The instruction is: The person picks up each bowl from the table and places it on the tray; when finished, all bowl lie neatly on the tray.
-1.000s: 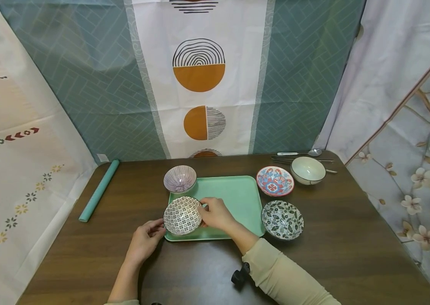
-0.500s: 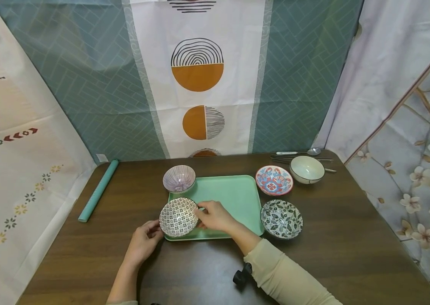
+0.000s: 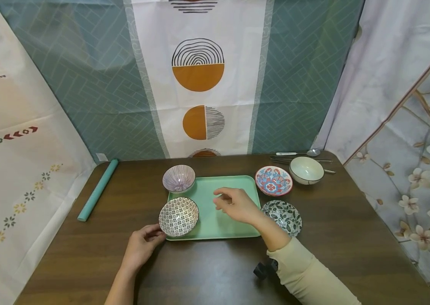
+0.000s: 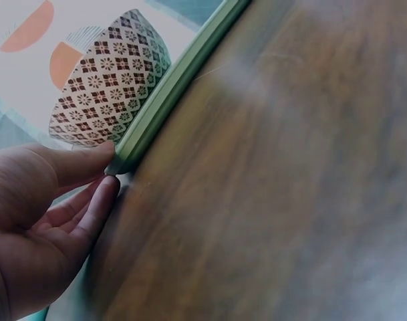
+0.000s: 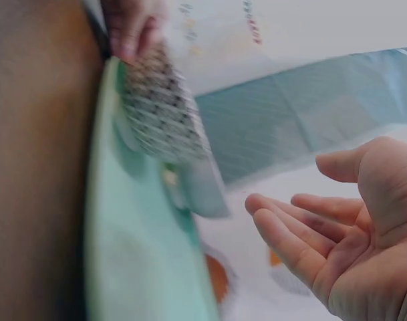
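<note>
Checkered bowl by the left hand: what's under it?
The green tray, near-left corner. The patch directly beneath the bowl is covered, so whether anything else lies there can't be seen.

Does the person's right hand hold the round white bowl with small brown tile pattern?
No: the head view shows the right hand apart from the bowl, with the rectangular green tray visible between them.

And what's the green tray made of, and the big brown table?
The green tray is probably smooth plastic: it's one even colour with rounded corners. The table looks like softly shiny wood, or a wood print: streaky grain, pale reflections.
</note>
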A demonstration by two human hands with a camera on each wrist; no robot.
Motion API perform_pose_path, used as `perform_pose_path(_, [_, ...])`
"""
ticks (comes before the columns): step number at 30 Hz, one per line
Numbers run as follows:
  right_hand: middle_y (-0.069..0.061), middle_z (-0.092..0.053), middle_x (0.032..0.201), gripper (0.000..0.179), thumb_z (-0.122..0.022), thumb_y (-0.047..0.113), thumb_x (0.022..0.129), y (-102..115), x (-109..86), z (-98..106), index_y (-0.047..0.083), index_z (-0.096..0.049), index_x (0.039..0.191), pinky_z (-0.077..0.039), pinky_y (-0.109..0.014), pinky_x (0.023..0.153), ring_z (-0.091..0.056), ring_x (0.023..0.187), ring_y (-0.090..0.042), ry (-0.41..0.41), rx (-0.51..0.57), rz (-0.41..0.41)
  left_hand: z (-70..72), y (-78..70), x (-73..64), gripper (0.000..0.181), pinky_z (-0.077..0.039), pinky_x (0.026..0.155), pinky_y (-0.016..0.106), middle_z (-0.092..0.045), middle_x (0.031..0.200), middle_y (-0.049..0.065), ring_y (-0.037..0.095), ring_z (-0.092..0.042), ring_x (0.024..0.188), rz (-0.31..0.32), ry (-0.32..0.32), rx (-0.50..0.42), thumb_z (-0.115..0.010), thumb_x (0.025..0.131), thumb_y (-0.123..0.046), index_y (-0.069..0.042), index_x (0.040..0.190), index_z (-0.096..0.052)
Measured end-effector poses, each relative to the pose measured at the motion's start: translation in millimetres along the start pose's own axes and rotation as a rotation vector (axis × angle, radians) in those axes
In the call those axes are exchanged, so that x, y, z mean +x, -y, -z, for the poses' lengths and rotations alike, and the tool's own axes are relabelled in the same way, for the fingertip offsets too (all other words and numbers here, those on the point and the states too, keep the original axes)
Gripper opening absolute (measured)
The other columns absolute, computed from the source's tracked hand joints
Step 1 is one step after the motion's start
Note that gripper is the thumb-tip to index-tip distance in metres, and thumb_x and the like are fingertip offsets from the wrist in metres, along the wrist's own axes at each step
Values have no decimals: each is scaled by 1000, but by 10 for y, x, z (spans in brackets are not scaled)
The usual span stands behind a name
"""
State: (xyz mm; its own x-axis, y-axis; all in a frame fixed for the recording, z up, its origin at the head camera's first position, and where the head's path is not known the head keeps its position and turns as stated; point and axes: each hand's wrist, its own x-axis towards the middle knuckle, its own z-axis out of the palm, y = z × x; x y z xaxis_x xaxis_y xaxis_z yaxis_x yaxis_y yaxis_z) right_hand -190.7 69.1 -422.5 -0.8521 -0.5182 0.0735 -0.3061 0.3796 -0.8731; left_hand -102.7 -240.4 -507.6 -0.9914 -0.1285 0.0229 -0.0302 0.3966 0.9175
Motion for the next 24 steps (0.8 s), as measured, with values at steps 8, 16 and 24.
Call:
perform_pose_path(8, [-11, -73, 105, 36, -62, 23, 103, -63, -219, 640, 3, -62, 133, -60, -37, 80, -73, 92, -23, -145, -47, -9, -6, -19, -15, 28, -57, 78, 18, -72, 107, 12, 10, -67, 91, -29, -17, 8, -80, 85, -1, 2, 113, -75])
perform_pose_path(16, [-22, -71, 109, 37, -60, 23, 104, -366, -387, 1213, -2, -61, 131, -61, -35, 76, -73, 91, -32, -319, -53, -37, -26, 20, -29, 26, -57, 77, 19, -72, 104, 10, 9, -67, 89, -11, -44, 56, -81, 84, -2, -1, 110, -76])
perform_pose_path(24, [-27, -69, 110, 42, -57, 27, 105, -595, -503, 1540, -6, -60, 131, -61, -31, 75, -73, 92, -29, -452, -108, -87, -21, 18, -60, 29, -56, 78, 18, -72, 108, 13, 12, -68, 92, 2, -43, 57, -81, 86, -3, 3, 113, -74])
